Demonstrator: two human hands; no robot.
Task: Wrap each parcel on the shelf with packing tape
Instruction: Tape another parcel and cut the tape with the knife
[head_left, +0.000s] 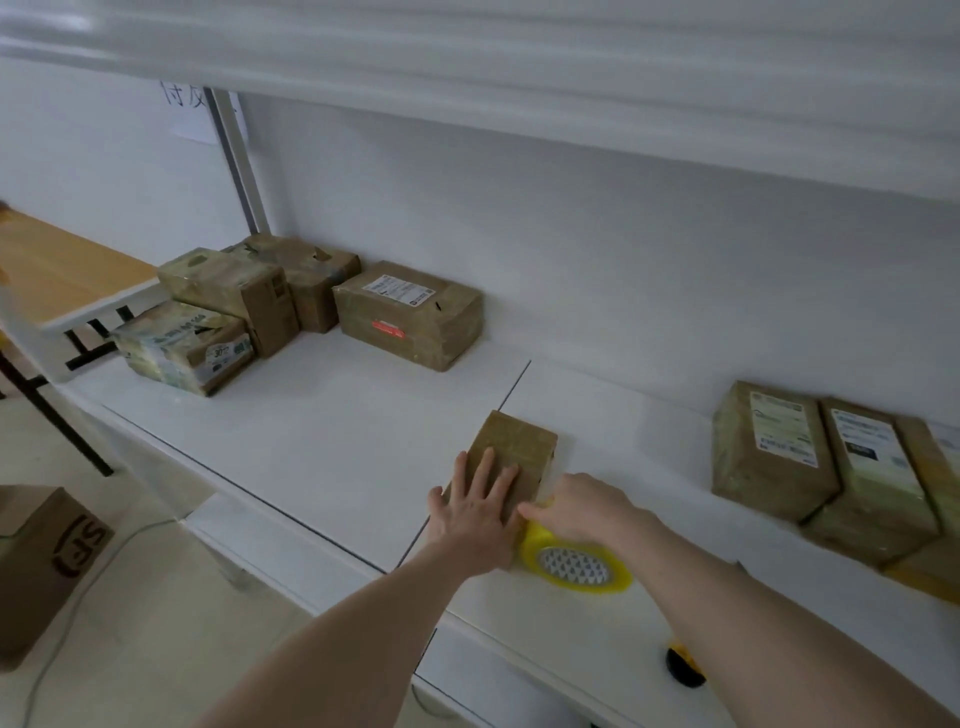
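Head view | small brown parcel (519, 447), tape-glossed | left hand (475, 512) flat, fingers straight | right hand (587, 506) fingers pinching yellow tape roll (574, 564)

Small brown parcel (519, 452) flat on shelf (332, 431), yellow tape roll (574, 564) touching

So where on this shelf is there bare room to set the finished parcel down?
The widest bare stretch of shelf lies between the left cluster of parcels and the small parcel under the left hand. A narrower gap sits between that parcel and the right row of parcels. The front is crowded by the tape roll and right hand.
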